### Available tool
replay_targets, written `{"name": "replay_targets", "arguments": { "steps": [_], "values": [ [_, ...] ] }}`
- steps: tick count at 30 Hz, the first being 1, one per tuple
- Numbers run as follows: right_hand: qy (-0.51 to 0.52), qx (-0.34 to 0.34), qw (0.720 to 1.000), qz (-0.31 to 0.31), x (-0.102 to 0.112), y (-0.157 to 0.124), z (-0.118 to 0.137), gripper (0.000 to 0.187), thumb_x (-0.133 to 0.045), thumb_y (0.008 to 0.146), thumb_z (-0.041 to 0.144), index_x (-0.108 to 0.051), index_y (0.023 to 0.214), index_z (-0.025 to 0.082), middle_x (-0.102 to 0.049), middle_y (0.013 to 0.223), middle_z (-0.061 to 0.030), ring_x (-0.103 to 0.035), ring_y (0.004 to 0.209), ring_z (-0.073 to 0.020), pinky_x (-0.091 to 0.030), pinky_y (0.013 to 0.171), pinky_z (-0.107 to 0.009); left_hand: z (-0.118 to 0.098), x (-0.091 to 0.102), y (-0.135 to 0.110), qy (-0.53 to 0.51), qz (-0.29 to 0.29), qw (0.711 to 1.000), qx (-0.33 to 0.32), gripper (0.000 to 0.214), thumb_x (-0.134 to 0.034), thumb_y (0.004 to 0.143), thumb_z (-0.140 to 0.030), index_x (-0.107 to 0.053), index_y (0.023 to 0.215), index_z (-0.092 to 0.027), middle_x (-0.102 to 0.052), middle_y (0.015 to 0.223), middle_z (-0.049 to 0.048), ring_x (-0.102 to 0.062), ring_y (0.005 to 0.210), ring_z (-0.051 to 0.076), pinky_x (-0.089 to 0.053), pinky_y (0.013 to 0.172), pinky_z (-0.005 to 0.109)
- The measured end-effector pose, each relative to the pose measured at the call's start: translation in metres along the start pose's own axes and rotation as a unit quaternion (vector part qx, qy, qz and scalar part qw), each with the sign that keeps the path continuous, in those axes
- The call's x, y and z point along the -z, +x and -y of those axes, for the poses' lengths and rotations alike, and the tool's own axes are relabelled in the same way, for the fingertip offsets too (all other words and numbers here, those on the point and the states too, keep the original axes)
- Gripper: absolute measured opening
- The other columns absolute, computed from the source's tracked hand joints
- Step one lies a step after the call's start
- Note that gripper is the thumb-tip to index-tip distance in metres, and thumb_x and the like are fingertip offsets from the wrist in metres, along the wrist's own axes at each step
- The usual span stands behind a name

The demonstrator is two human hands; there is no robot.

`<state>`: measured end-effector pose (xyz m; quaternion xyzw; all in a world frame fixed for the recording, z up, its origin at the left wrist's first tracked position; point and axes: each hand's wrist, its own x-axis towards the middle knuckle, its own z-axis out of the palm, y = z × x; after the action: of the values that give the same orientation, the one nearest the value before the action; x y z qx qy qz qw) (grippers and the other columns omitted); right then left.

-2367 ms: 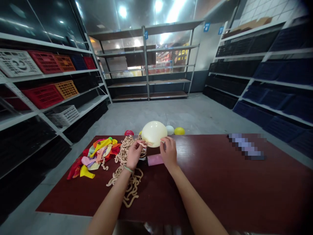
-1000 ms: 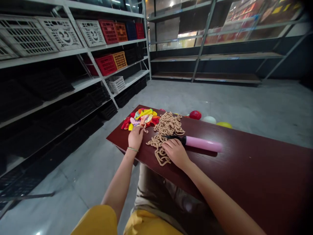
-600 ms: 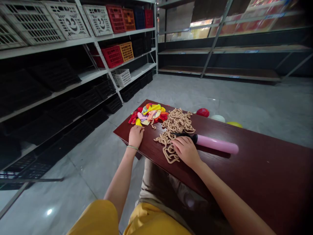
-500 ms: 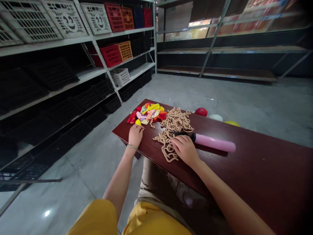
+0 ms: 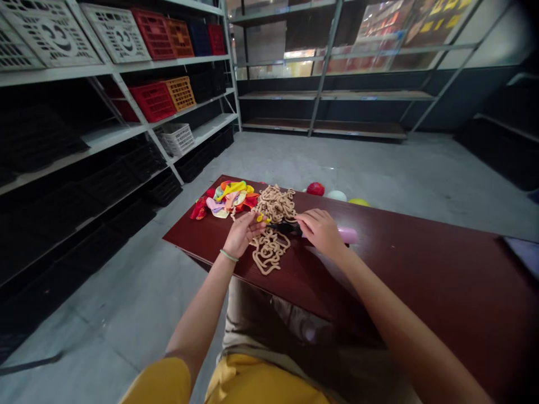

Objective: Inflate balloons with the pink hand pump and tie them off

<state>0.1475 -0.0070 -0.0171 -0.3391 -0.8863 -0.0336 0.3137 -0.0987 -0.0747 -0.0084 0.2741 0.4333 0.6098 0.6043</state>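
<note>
My left hand is raised over the table's near side, its thumb and fingers pinching a small yellow balloon. Right beside it, the black nozzle end of a pink balloon pump points toward that balloon. My right hand is closed over the pump's middle and hides part of it. Tan, cord-like twisted strands are heaped behind the nozzle, and more loose strands lie in front of it. To the left is a pile of flat coloured balloons.
The dark red table stretches to the right, with a flat dark-edged object at its far right. Round balloons, one red, show beyond the far edge. Shelves with crates stand left; metal racks stand behind.
My left hand has come up from the table edge and moved right to the nozzle, now with a yellow balloon in it. My right hand has shifted onto the pump. The view has turned right.
</note>
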Motion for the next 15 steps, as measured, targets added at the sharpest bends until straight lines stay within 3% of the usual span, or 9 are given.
{"name": "replay_targets", "arguments": {
  "steps": [5, 8, 10, 15],
  "values": [
    [-0.091, 0.020, 0.992, 0.086, 0.019, -0.023, -0.025, 0.031, -0.051, 0.095, 0.037, -0.064, 0.117, 0.019, -0.068, 0.111, -0.0088, -0.057, 0.099, -0.0238, -0.037, 0.084, -0.037, 0.011, -0.036, 0.015, -0.024, 0.043, 0.998, 0.039, 0.016, -0.072, 0.082, -0.020, -0.065, 0.095, -0.014, -0.072, 0.096, 0.0077, -0.070, 0.080, 0.013, -0.058, 0.078, 0.026],
    [-0.117, 0.001, 0.986, 0.118, 0.020, -0.039, -0.031, 0.048, -0.057, 0.090, 0.049, -0.059, 0.128, 0.019, -0.065, 0.118, -0.0110, -0.057, 0.100, -0.0264, -0.037, 0.085, -0.039, 0.011, -0.059, 0.031, -0.055, 0.069, 0.996, 0.017, 0.019, -0.071, 0.081, -0.015, -0.066, 0.099, -0.015, -0.071, 0.092, 0.0044, -0.070, 0.083, 0.013, -0.058, 0.083, 0.028],
    [-0.121, -0.026, 0.984, 0.132, 0.019, -0.048, -0.032, 0.053, -0.057, 0.090, 0.048, -0.054, 0.134, 0.020, -0.065, 0.120, -0.0111, -0.057, 0.101, -0.0266, -0.037, 0.085, -0.038, 0.009, -0.073, 0.046, -0.076, 0.082, 0.994, -0.002, 0.023, -0.069, 0.082, -0.015, -0.066, 0.106, -0.016, -0.071, 0.092, 0.0036, -0.069, 0.086, 0.013, -0.057, 0.086, 0.030],
    [-0.121, -0.065, 0.978, 0.160, 0.024, -0.062, -0.040, 0.049, -0.055, 0.090, 0.041, -0.053, 0.135, 0.022, -0.066, 0.117, -0.0088, -0.060, 0.101, -0.0253, -0.038, 0.084, -0.037, 0.013, -0.081, 0.082, -0.132, 0.075, 0.987, -0.045, 0.018, -0.067, 0.086, -0.023, -0.069, 0.102, -0.015, -0.072, 0.096, 0.0062, -0.070, 0.090, 0.015, -0.055, 0.088, 0.030]
  ]
}}
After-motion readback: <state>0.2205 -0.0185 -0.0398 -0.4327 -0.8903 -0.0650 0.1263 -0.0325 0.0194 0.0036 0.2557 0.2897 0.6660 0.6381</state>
